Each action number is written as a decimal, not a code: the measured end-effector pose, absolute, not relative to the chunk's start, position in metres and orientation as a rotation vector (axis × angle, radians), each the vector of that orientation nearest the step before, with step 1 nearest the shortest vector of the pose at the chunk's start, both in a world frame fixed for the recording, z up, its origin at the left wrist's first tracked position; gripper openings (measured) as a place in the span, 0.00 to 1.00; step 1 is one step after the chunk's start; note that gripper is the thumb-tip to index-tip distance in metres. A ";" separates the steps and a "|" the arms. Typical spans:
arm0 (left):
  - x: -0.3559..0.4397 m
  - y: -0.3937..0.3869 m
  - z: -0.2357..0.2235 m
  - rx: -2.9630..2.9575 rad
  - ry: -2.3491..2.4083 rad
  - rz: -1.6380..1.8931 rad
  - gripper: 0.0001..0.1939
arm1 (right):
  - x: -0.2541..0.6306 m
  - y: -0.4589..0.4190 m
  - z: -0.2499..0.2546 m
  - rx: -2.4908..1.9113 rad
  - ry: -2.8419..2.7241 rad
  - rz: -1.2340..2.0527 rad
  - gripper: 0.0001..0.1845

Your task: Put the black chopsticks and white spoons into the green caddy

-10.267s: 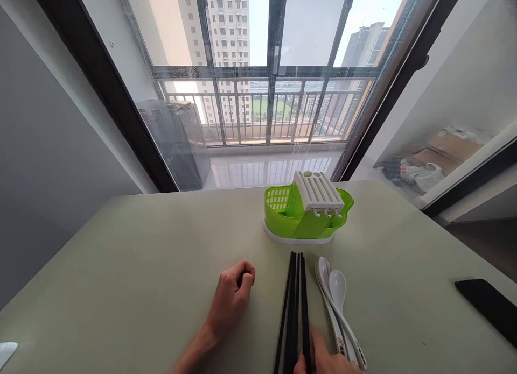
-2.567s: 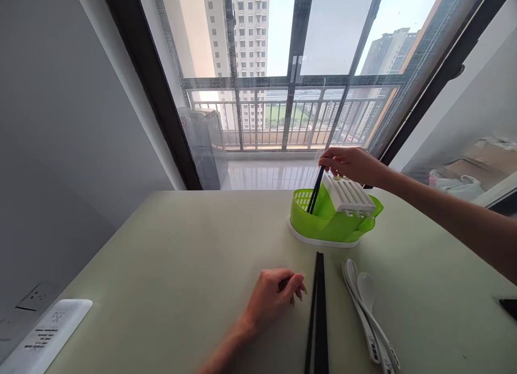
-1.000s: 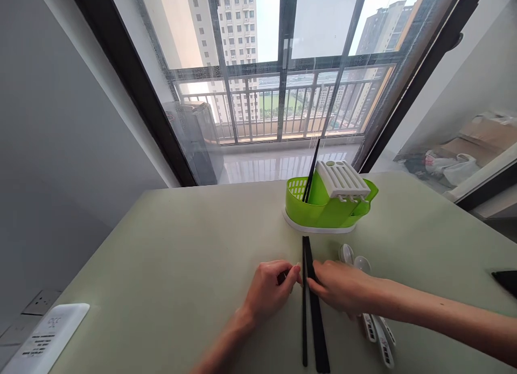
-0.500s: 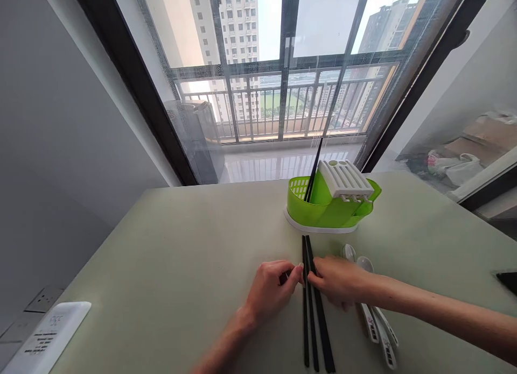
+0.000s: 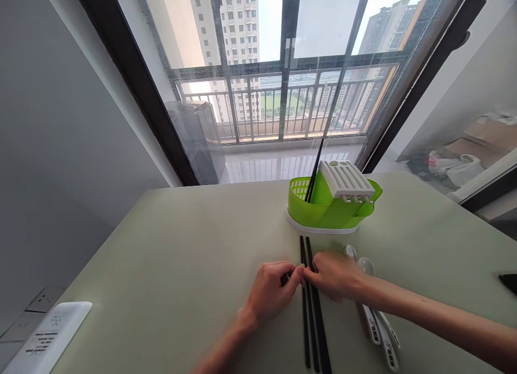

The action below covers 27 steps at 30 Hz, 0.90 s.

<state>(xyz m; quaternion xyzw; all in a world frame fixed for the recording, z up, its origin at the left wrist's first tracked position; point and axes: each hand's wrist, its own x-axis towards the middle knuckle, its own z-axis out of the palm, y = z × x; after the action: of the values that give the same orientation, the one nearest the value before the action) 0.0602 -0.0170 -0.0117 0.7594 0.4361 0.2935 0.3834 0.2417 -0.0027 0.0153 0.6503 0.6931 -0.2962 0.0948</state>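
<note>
Compared with a second ago, the black chopsticks (image 5: 320, 331) on the bench (image 5: 202, 245), in front of the green cutlery caddy (image 5: 311, 217), are fanned wider, and my right hand (image 5: 337, 276) has shifted in to meet my left hand (image 5: 270, 289) over them; I judge this makes single sticks easier to separate. My left grip is curled and my right bends over the sticks, but I cannot tell whether either pinches one. Leaning chopsticks (image 5: 315, 172) stand in the caddy's left compartment, and white spoons (image 5: 366, 266) lie partly beneath my right forearm.
</note>
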 end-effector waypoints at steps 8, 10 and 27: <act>0.060 -0.017 -0.013 1.929 1.098 0.758 0.23 | 0.244 -0.001 0.013 1.978 1.993 -0.974 0.34; 0.060 -0.017 -0.013 1.924 1.097 0.757 0.23 | 0.245 0.001 0.014 1.964 1.937 -1.088 0.35; 0.060 -0.016 -0.014 1.941 1.105 0.753 0.25 | 0.244 -0.006 0.023 1.986 1.972 -1.072 0.32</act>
<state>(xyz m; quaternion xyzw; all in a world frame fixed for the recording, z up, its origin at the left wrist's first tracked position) 0.0602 -0.0159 -0.0137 0.7609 0.4332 0.2951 0.3824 0.2439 -0.0055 0.0231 0.6609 0.6563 -0.3567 0.0723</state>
